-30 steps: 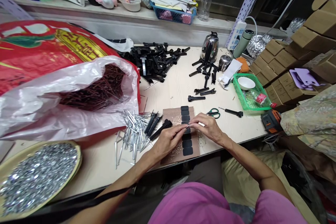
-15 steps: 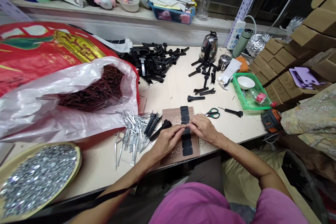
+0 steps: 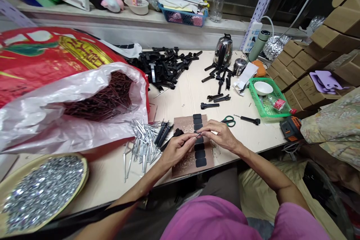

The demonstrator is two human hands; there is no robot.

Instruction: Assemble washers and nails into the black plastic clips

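A pale table (image 3: 194, 82) spreads under and around the brown board (image 3: 184, 168), which lies flat at its near edge. A big red bag (image 3: 33, 60) lies left of the board, its white-lined mouth open on a mass of thin dark-red rods. Cardboard boxes (image 3: 333, 41) are stacked well to the right of the board and farther back. A yellow dish (image 3: 86, 174) full of small shiny metal pieces sits well to the board's left. Beyond the board and leftward, black parts (image 3: 165, 65) make a tangled heap; silvery rods (image 3: 142, 144) lie scattered near its left side. A green basket (image 3: 264, 114), with a white bowl and a clear bottle inside, stands to its right and farther off.

The right hand (image 3: 221, 135) and left hand (image 3: 180, 146) meet above the board, each nearly closed, thumb and forefinger pinched together. A steel kettle (image 3: 223, 50) stands beyond the board, rightward. Black pads (image 3: 200, 153) run in a column down the board, partly covered by the hands. Green-handled scissors (image 3: 231, 121) lie just right of it. Smallest is the slim metal piece (image 3: 198, 134), over the board's pad column, held between both sets of fingertips.
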